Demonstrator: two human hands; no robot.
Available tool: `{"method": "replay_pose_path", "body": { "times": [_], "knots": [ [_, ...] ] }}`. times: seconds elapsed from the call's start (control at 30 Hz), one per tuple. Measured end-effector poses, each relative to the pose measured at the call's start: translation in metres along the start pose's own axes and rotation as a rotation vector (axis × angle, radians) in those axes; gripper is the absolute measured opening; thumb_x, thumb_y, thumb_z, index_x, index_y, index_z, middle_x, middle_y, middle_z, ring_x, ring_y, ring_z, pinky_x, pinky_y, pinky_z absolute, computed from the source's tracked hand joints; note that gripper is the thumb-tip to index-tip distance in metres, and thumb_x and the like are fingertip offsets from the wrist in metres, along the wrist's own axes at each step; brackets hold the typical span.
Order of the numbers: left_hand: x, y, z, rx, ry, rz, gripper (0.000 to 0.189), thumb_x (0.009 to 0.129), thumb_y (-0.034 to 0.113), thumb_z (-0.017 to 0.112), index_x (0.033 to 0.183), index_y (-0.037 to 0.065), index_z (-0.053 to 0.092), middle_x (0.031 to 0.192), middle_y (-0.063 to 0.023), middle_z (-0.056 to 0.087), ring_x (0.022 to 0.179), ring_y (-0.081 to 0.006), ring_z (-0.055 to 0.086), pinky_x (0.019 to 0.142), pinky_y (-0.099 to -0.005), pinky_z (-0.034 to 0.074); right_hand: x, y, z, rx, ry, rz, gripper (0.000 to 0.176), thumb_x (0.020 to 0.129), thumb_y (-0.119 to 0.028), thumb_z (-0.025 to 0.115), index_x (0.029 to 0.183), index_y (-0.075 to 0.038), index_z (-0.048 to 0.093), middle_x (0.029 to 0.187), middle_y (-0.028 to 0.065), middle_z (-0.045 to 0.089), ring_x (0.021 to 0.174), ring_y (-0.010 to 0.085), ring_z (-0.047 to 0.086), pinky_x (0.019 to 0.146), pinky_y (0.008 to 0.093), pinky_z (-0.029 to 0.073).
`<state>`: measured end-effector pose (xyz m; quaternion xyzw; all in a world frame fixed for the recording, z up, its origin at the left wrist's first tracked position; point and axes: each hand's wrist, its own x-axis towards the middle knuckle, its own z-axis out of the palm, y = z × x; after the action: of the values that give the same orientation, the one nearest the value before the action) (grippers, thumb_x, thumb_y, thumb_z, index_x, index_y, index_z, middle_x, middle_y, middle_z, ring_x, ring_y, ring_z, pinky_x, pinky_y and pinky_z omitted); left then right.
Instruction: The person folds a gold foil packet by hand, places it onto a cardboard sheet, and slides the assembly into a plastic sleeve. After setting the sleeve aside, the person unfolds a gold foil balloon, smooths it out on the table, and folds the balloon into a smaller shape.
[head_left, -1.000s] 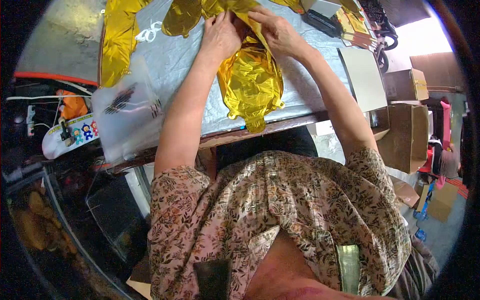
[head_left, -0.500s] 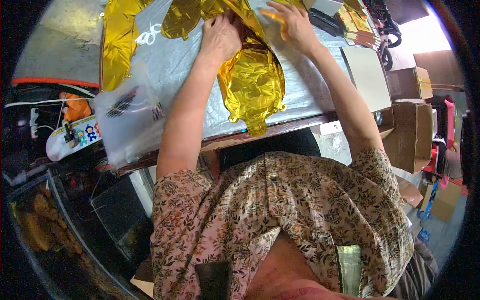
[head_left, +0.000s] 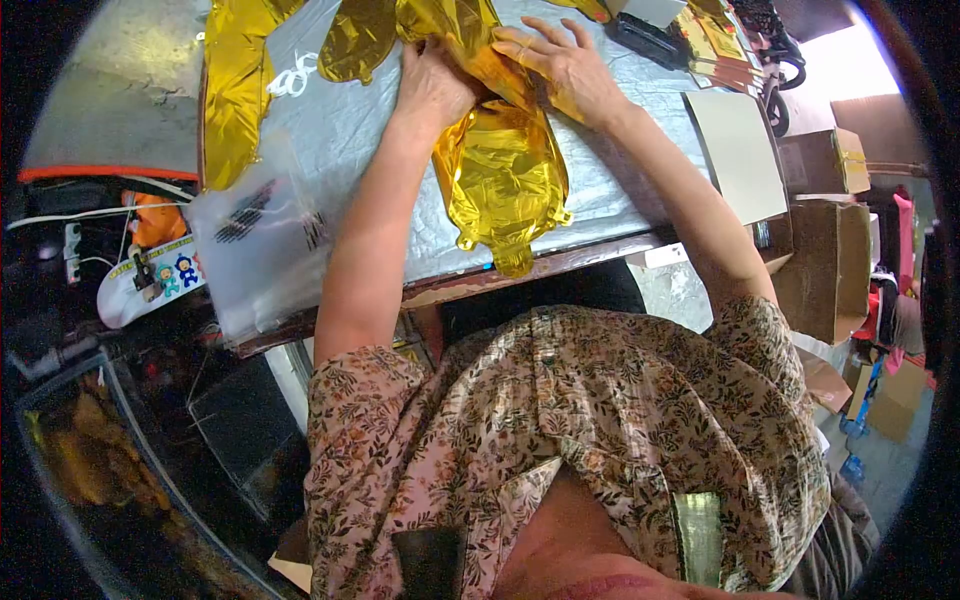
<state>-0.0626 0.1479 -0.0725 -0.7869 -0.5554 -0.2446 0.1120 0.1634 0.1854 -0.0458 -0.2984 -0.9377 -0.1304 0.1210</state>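
A flat gold foil balloon [head_left: 505,180] lies on the pale sheet covering the table, its rounded, tabbed end reaching the near edge. My left hand [head_left: 437,88] is closed on a fold of it farther up, with its fingertips partly hidden by the foil. On the other side, my right hand [head_left: 580,82] rests against the raised fold, its fingers stretched out and spread. Another gold foil piece [head_left: 357,40] lies just beyond my left hand, and a long gold strip [head_left: 235,100] runs down the table's left side.
White ties [head_left: 292,76] and a clear plastic bag [head_left: 255,240] lie to the left. A white card [head_left: 735,155], a black object [head_left: 648,40] and printed packets [head_left: 715,45] are on the right. Cardboard boxes [head_left: 825,265] stand beside the table, and a skateboard [head_left: 150,285] is at lower left.
My right hand has moved left onto the foil, away from its earlier place apart from it. The foil fold between my hands has shifted and now covers more of my left fingers.
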Motion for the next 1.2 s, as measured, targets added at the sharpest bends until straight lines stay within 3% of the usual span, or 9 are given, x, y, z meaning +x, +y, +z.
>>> {"method": "replay_pose_path", "body": {
  "times": [0.1,0.27,0.4,0.7,0.77,0.9,1.0,1.07,1.2],
  "knots": [
    [0.000,-0.007,0.004,-0.042,0.084,0.039,0.046,0.091,0.034,0.065,0.135,0.022,0.063,0.141,-0.0065,0.060,0.133,-0.0240,0.052,0.110,-0.0545,0.034,0.006,-0.003,0.003,0.088,0.015,-0.006,0.069,0.087,-0.009,0.065,0.153,-0.021,0.049,0.157,-0.0020,0.049,0.151,0.0226,0.037,0.120,0.0537,0.025],
    [-0.001,-0.006,0.003,0.017,-0.139,-0.033,0.049,0.090,0.030,0.065,0.136,0.018,0.062,0.138,-0.0059,0.061,0.129,-0.0295,0.052,0.109,-0.0530,0.034,0.006,-0.003,0.007,0.186,-0.049,0.005,0.067,0.087,-0.007,0.064,0.152,-0.020,0.050,0.156,-0.0007,0.051,0.151,0.0223,0.037,0.122,0.0531,0.024],
    [-0.001,-0.003,-0.003,0.002,-0.140,-0.024,0.047,0.088,0.024,0.066,0.134,0.014,0.063,0.134,-0.0074,0.061,0.127,-0.0310,0.053,0.107,-0.0514,0.035,0.003,-0.002,0.012,0.223,-0.009,0.022,0.065,0.089,-0.008,0.064,0.152,-0.020,0.050,0.155,-0.0006,0.052,0.151,0.0230,0.037,0.122,0.0532,0.024],
    [0.003,-0.015,-0.008,-0.093,-0.032,0.041,0.028,0.084,0.012,0.065,0.111,0.008,0.069,0.112,-0.0137,0.066,0.109,-0.0348,0.061,0.093,-0.0495,0.047,0.003,-0.002,0.014,0.166,-0.008,0.025,0.058,0.095,-0.013,0.060,0.151,-0.022,0.051,0.156,-0.0031,0.051,0.149,0.0253,0.040,0.122,0.0542,0.023],
    [0.006,-0.021,-0.010,-0.277,-0.072,0.020,0.033,0.091,0.021,0.063,0.119,0.004,0.065,0.109,-0.0223,0.068,0.104,-0.0450,0.063,0.090,-0.0486,0.051,0.003,-0.004,0.013,0.162,-0.011,0.029,0.058,0.095,-0.013,0.060,0.151,-0.022,0.051,0.156,-0.0030,0.051,0.149,0.0255,0.041,0.122,0.0548,0.023],
    [0.006,-0.039,-0.005,-0.293,-0.179,0.030,0.029,0.093,0.020,0.061,0.115,0.002,0.066,0.108,-0.0241,0.069,0.101,-0.0468,0.064,0.087,-0.0498,0.053,0.002,-0.003,0.017,0.141,0.026,0.019,0.054,0.097,-0.013,0.055,0.150,-0.024,0.051,0.155,-0.0018,0.052,0.146,0.0257,0.043,0.120,0.0589,0.025],
    [0.005,-0.034,-0.014,-0.514,-0.068,-0.016,0.030,0.098,0.021,0.058,0.122,0.004,0.061,0.112,-0.0261,0.069,0.105,-0.0484,0.064,0.086,-0.0526,0.053,0.003,-0.005,0.020,0.137,0.065,0.008,0.053,0.098,-0.014,0.051,0.149,-0.026,0.051,0.154,-0.0016,0.052,0.144,0.0252,0.045,0.118,0.0624,0.026],
    [0.007,-0.027,-0.022,-0.592,-0.123,-0.281,0.037,0.102,0.024,0.054,0.133,0.005,0.052,0.121,-0.0274,0.067,0.112,-0.0489,0.062,0.090,-0.0524,0.052,0.004,-0.006,0.018,0.129,0.064,0.014,0.054,0.098,-0.015,0.051,0.150,-0.028,0.051,0.155,-0.0019,0.052,0.143,0.0248,0.046,0.117,0.0633,0.026],
    [0.008,-0.037,-0.017,-0.550,-0.214,-0.360,0.041,0.105,0.025,0.051,0.141,0.007,0.044,0.125,-0.0277,0.066,0.115,-0.0495,0.061,0.093,-0.0526,0.050,0.004,-0.008,0.011,0.036,-0.010,-0.016,0.055,0.098,-0.016,0.051,0.151,-0.032,0.049,0.156,-0.0022,0.050,0.143,0.0227,0.045,0.117,0.0651,0.025]
  ]
}}
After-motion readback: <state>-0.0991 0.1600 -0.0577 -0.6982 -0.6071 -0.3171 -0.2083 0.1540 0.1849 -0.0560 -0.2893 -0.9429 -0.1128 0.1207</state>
